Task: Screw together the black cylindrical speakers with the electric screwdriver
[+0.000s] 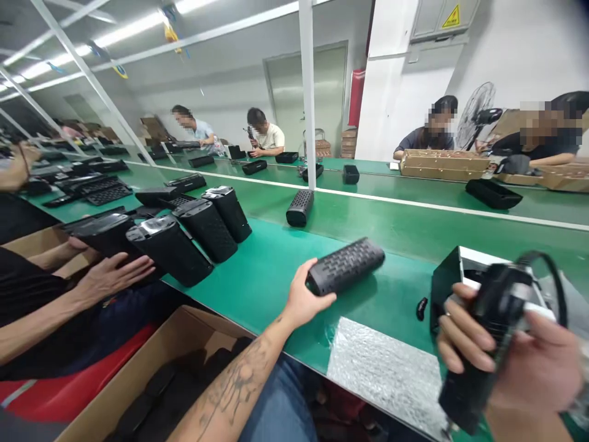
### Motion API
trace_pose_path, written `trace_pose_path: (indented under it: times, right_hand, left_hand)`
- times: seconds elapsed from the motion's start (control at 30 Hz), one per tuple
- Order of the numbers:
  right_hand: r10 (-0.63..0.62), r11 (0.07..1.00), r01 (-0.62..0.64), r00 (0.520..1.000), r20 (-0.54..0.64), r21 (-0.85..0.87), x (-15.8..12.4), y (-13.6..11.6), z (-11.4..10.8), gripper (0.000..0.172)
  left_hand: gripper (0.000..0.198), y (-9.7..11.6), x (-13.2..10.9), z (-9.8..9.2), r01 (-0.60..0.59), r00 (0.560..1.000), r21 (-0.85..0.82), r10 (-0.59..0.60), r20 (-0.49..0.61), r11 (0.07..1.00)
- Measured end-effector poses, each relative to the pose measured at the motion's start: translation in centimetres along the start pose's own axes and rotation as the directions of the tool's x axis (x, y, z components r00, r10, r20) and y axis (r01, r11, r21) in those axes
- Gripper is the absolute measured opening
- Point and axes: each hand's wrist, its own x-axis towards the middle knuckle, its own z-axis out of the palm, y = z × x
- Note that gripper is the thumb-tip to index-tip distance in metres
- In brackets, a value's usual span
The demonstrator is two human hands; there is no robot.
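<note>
My left hand (306, 296) grips the near end of a black speaker housing (352, 264) with a perforated, rounded grille. The housing lies at a slant over the green bench, and its underside is hidden. At the right, my right hand (519, 362) is wrapped round a black electric screwdriver (483, 350). A loop of cable leaves its top, and a small metal tip shows at its lower end; motion blurs it. Behind that hand stands a black box with white edges (442, 288). A small black part (421, 308) lies just left of the box.
A silvery bubble-wrap sheet (381, 368) lies at the bench edge. Several black housings (207, 230) stand at the left, by a co-worker's hand (115, 273). A cardboard box (184, 344) sits below. More housings rest on the green belt (391, 215); a white post (307, 92) rises beyond.
</note>
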Motion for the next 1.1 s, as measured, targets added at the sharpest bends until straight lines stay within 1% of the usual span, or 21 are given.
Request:
trace_pose_path:
  times: [0.07, 0.1, 0.17, 0.23, 0.3, 0.37, 0.43, 0.47, 0.53, 0.57, 0.63, 0.67, 0.7, 0.77, 0.83, 0.87, 0.9, 0.97, 1.03, 1.07, 1.1]
  right_hand:
    - [0.111, 0.99, -0.113, 0.993, 0.031, 0.08, 1.1, 2.5, -0.1, 0.046]
    - [0.152, 0.984, -0.156, 0.987, 0.046, 0.092, 1.5, 3.8, -0.2, 0.047]
    - [0.16, 0.984, -0.162, 0.987, 0.03, 0.076, 1.9, 5.8, -0.7, 0.048]
    - [0.135, 0.989, -0.134, 0.991, -0.007, 0.065, 1.7, 7.0, -1.1, 0.045]
    - [0.119, 0.99, -0.115, 0.992, -0.05, 0.08, 1.1, 7.4, -1.3, 0.047]
    - [0.132, 0.983, -0.119, 0.987, -0.093, 0.137, 0.6, 7.4, -1.4, 0.054]
    - [0.187, 0.962, -0.163, 0.978, -0.094, 0.218, 0.3, 7.1, -1.7, 0.059]
    - [0.222, 0.947, -0.198, 0.973, -0.07, 0.252, 0.2, 7.0, -1.8, 0.059]
    - [0.285, 0.919, -0.274, 0.959, 0.004, 0.284, 0.2, 6.9, -2.0, 0.056]
    - [0.307, 0.908, -0.303, 0.951, 0.033, 0.29, 0.2, 6.8, -2.1, 0.056]
    - [0.331, 0.896, -0.334, 0.941, 0.062, 0.292, 0.2, 6.7, -2.2, 0.057]
    - [0.334, 0.895, -0.338, 0.94, 0.064, 0.292, 0.1, 6.7, -2.2, 0.058]
    - [0.333, 0.897, -0.335, 0.941, 0.059, 0.287, 0.1, 6.6, -2.2, 0.059]
    - [0.322, 0.909, -0.32, 0.946, 0.039, 0.267, 0.1, 6.4, -2.0, 0.06]
    - [0.313, 0.923, -0.305, 0.95, 0.004, 0.237, 0.2, 6.3, -1.8, 0.06]
    - [0.312, 0.928, -0.299, 0.95, -0.022, 0.223, 0.3, 6.2, -1.8, 0.06]
    - [0.308, 0.935, -0.291, 0.95, -0.054, 0.203, 0.4, 6.1, -1.7, 0.06]
    - [0.259, 0.961, -0.245, 0.959, -0.116, 0.127, 0.5, 5.6, -1.9, 0.062]
    - [0.115, 0.993, -0.118, 0.966, -0.233, 0.0, 0.3, 4.6, -2.3, 0.062]
    - [0.024, 0.998, -0.043, 0.951, -0.307, -0.054, 0.1, 3.8, -2.6, 0.062]
    - [-0.049, 0.996, 0.018, 0.924, -0.378, -0.084, -0.3, 2.7, -3.0, 0.061]
  left_hand:
    - [0.1, -0.2, 5.0, 3.1, 0.076, 0.986, 0.002, -0.075, -0.149, 0.997]
    - [0.101, -0.1, 7.5, 4.9, 0.086, 0.979, 0.007, -0.084, -0.186, 0.996]
    - [0.1, 0.4, 12.0, 8.8, 0.101, 0.969, 0.018, -0.094, -0.23, 0.995]
    - [0.1, 1.0, 15.6, 12.5, 0.119, 0.962, 0.032, -0.108, -0.251, 0.992]
    - [0.1, 1.3, 18.2, 15.8, 0.138, 0.96, 0.049, -0.122, -0.251, 0.989]
    - [0.1, 1.3, 20.1, 18.3, 0.161, 0.961, 0.069, -0.14, -0.237, 0.985]
    - [0.104, 1.0, 21.2, 19.9, 0.191, 0.961, 0.089, -0.167, -0.221, 0.978]
    - [0.107, 0.7, 21.5, 20.2, 0.202, 0.961, 0.099, -0.177, -0.214, 0.974]
    - [0.112, 0.0, 21.8, 19.8, 0.197, 0.963, 0.119, -0.169, -0.208, 0.973]
    - [0.11, -0.5, 21.9, 19.0, 0.185, 0.964, 0.128, -0.154, -0.219, 0.974]
    - [0.101, -1.7, 22.3, 16.5, 0.176, 0.95, 0.143, -0.129, -0.286, 0.974]
    - [0.098, -2.4, 22.7, 14.9, 0.2, 0.927, 0.145, -0.139, -0.348, 0.969]
    - [0.099, -3.2, 23.3, 13.2, 0.242, 0.893, 0.138, -0.165, -0.418, 0.96]
    - [0.109, -4.7, 24.7, 10.0, 0.342, 0.813, 0.095, -0.243, -0.529, 0.935]
    - [0.12, -6.0, 26.4, 7.5, 0.422, 0.753, 0.029, -0.333, -0.568, 0.906]
    - [0.123, -6.4, 27.2, 6.6, 0.447, 0.736, -0.008, -0.373, -0.565, 0.894]
    - [0.123, -6.7, 27.8, 5.8, 0.461, 0.728, -0.045, -0.406, -0.552, 0.886]
    - [0.115, -6.8, 28.7, 4.8, 0.458, 0.729, -0.118, -0.449, -0.516, 0.881]
    - [0.102, -6.4, 28.7, 3.9, 0.427, 0.744, -0.187, -0.461, -0.484, 0.885]
    - [0.096, -6.1, 28.3, 3.4, 0.403, 0.757, -0.217, -0.457, -0.467, 0.889]
    - [0.091, -5.7, 27.6, 2.9, 0.375, 0.774, -0.243, -0.446, -0.449, 0.895]
